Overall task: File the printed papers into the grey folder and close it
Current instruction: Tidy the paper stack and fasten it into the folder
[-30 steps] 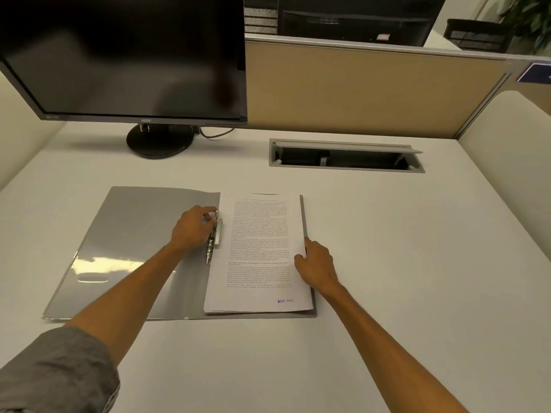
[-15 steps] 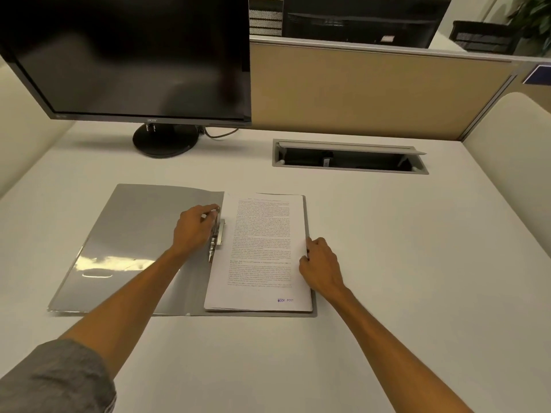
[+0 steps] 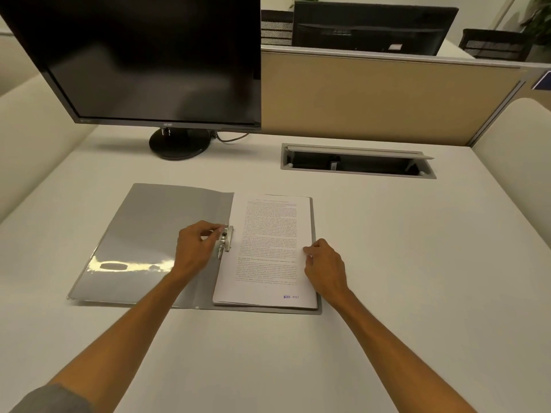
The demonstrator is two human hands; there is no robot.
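Two hands on the job here, both down on the open grey folder (image 3: 155, 234), which lies flat on the white tabletop (image 3: 417, 263) with its cover spread out to the left. The printed papers (image 3: 268, 251) sit as a neat stack on the folder's right-hand half, text side up, a small blue mark in the lower right corner. The left hand (image 3: 195, 248) is at the spine, its fingers (image 3: 213, 231) pinched around the metal clip (image 3: 225, 241) that stands at the left edge of the stack. Over on the other side, the right hand (image 3: 325, 268) rests at the right edge of the papers, fingers (image 3: 310, 248) curled loosely with the tips touching the sheet's margin; whether they grip the pages or only press on them, you cannot tell from here. A grey sleeve (image 3: 50, 400) shows at the lower left. Behind the folder, a dark monitor (image 3: 149, 61) stands on its round black base, and to the right of that an open cable tray (image 3: 357, 162) is set into the tabletop. A tan partition (image 3: 372, 96) closes off the back.
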